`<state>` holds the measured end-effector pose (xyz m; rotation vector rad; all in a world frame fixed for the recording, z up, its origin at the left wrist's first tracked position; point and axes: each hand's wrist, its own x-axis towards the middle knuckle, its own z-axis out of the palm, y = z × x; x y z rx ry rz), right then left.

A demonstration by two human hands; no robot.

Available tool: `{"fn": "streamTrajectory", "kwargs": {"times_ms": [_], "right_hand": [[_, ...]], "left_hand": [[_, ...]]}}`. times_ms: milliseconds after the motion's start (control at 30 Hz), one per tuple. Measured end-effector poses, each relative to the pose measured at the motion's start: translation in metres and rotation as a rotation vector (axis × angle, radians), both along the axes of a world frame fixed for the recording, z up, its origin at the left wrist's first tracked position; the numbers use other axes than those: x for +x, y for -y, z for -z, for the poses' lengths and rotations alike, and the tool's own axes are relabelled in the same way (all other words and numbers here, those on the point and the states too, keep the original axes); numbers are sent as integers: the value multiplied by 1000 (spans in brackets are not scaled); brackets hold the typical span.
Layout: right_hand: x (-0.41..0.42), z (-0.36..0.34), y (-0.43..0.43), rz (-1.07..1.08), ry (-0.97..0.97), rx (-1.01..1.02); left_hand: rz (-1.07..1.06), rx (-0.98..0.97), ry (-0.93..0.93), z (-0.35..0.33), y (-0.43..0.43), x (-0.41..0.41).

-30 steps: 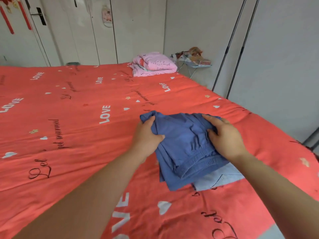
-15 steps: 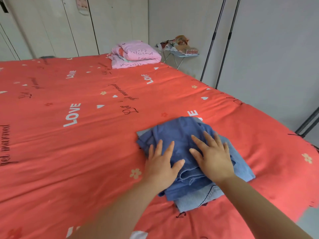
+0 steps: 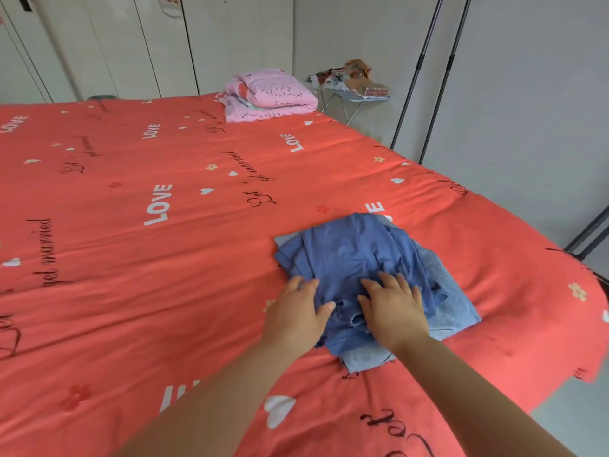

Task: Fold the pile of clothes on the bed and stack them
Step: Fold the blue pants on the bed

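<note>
Gripped the blue garment [image 3: 349, 252] at its edges a second ago, then laid it on the pale garment [image 3: 453, 313] by the right side of the bed [image 3: 148, 291] — so stacked, probably. Pressed it flat with left hand [image 3: 296, 316] and right hand [image 3: 392, 311], fingers spread. Counted two garments, two hands.

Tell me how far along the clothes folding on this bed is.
Done: a folded dark blue garment lies on a folded lighter blue garment, a small stack on the bed. In hand: the left hand and right hand rest flat on the top piece, apparently smoothing its rumpled near edge. Left: no loose clothes show elsewhere; only a folded pink blanket sits at the far corner, so it looks nearly finished.
</note>
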<state>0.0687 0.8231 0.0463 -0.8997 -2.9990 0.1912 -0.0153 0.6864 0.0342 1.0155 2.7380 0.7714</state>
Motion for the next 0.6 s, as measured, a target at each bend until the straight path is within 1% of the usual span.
{"fn": "streamTrajectory", "kwargs": {"times_ms": [67,133,267,333,433,600], "right_hand": [[3,-7,24,-84,-11,1],[5,-13,51,-168,-22,-5],[7,-24,121,-332,-48,-19],[9,-26,160,-424,-43,-9],[7,-28,219,-532,-34,-4],[-3,-34,317,-685,-4,14]], "left_hand": [[-16,25,7,-9,23,1],[-20,-16,-23,-16,53,6],[-55,-200,-123,-30,129,21],[-88,-301,-143,-34,173,28],[-162,-377,-135,-41,238,35],[-330,-401,-75,-50,346,42]]}}
